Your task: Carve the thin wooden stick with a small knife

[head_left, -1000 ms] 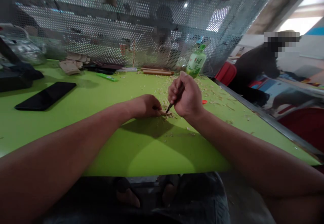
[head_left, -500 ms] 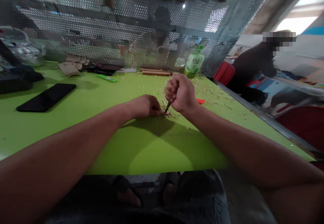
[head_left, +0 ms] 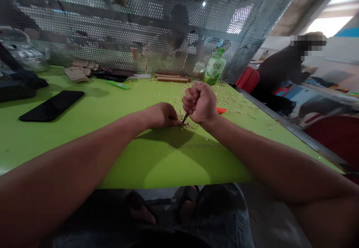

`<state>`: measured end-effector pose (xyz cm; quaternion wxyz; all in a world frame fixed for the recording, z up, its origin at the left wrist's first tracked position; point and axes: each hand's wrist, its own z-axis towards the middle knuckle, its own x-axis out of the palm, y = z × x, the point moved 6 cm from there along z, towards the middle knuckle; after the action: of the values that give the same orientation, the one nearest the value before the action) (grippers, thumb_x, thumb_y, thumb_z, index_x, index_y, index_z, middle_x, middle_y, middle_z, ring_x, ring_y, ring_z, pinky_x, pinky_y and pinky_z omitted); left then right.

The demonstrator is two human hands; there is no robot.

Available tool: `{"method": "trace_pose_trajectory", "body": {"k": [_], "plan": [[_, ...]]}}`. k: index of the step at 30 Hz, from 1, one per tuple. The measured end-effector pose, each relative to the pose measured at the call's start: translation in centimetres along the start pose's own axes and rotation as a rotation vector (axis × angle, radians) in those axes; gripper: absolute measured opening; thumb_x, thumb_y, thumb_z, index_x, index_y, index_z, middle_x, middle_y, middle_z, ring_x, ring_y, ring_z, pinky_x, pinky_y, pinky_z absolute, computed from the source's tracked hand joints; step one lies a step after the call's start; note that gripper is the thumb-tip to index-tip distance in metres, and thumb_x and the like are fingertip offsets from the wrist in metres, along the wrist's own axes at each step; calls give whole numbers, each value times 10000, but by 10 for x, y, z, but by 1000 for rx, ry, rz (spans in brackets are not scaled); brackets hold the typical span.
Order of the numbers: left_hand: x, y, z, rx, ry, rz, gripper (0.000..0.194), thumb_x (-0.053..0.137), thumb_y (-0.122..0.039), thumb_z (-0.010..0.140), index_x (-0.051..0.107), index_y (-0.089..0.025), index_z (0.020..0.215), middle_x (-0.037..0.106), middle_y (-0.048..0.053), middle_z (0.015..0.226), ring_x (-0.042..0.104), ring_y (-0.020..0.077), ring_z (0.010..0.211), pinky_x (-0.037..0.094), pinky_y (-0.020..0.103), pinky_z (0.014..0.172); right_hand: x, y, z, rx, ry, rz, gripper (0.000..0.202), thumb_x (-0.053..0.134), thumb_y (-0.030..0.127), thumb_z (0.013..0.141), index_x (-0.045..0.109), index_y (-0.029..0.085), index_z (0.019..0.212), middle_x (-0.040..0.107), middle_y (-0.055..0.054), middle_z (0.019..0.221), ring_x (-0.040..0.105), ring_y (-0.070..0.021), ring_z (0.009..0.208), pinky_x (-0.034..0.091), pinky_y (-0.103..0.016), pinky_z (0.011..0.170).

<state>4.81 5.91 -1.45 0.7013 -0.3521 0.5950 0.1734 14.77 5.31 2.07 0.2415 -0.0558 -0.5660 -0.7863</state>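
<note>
My right hand [head_left: 201, 103] is a fist around a carving tool [head_left: 185, 117]; only its dark, thin lower end shows, slanting down to the left. The tool's tip meets a small piece of wood [head_left: 181, 123] on the green table [head_left: 123, 169]. Fingers of my left hand [head_left: 164, 115] pinch that piece from the left and hide most of it. Pale wood shavings [head_left: 190, 127] lie around the tip. Just beyond my right wrist is an orange object [head_left: 221, 110], partly covered by the hand.
A green tea bottle [head_left: 214, 68] stands at the back near a perforated metal screen [head_left: 98, 24]. Further left are wood pieces [head_left: 77, 73], a light green packet [head_left: 117, 85] and a black phone [head_left: 53, 106]. Another person [head_left: 280, 67] sits at the right beside red chairs [head_left: 248, 80].
Both hands keep their grips and stay almost in place. The view has shifted slightly. The person at the right has moved an arm a little.
</note>
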Motion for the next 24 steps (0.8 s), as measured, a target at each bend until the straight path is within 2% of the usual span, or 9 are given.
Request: {"method": "trace_pose_trajectory", "body": {"k": [4,5,9,10,12,15,17,21,24], "plan": [[0,-1,1,-4,3,83,258,576,-333,783,709,-134,688,566,-9,580,351,84,549,247,250,554,6,0,-3,-42,92,-24,420,599,350,750,254,231,541,295,82,428,199,-56,349,153,-198,327],[0,-1,1,-7,0,79,258,576,-335,782,715,-134,701,573,-6,591,362,86,554,253,249,558,5,-1,-4,-51,62,-31,418,600,352,751,259,230,541,294,83,430,200,-56,350,156,-198,328],[-1,0,-2,3,-16,-31,362,568,-449,801,745,-133,798,619,12,660,411,92,584,277,240,573,-9,0,-2,-124,-208,-24,404,579,367,785,264,235,568,301,84,456,218,-64,353,158,-205,317],[-2,0,-2,13,-20,-47,380,563,-465,804,745,-131,799,617,12,654,407,91,583,274,239,571,-12,1,-1,-140,-242,-23,407,575,372,794,261,237,574,300,84,461,223,-66,353,160,-206,316],[-1,0,-3,31,-19,-48,374,559,-454,805,739,-127,776,601,4,630,388,85,570,261,239,559,-12,0,3,-103,-198,-34,422,571,396,803,248,240,580,291,85,458,217,-68,350,164,-208,316],[0,1,-1,30,2,-15,338,557,-418,802,725,-132,740,573,-11,600,362,79,550,242,243,545,-3,-7,7,80,36,-54,464,582,452,778,228,242,565,269,88,432,190,-66,345,167,-208,316],[1,0,1,30,15,13,306,555,-388,800,720,-139,734,576,-13,600,363,82,551,240,249,548,2,-8,8,142,150,-47,477,603,456,748,228,240,550,266,89,420,179,-61,346,157,-202,318],[1,-2,2,10,40,45,268,555,-343,789,722,-140,733,603,0,611,375,93,559,248,262,566,7,-3,4,63,173,-20,450,607,402,749,251,230,535,269,88,420,170,-54,351,140,-192,327],[1,-1,2,0,23,30,259,568,-334,769,722,-131,720,595,0,601,375,94,566,261,261,581,5,-2,-2,-35,70,-33,443,590,405,793,261,232,552,279,85,430,196,-58,347,156,-198,324]]}}
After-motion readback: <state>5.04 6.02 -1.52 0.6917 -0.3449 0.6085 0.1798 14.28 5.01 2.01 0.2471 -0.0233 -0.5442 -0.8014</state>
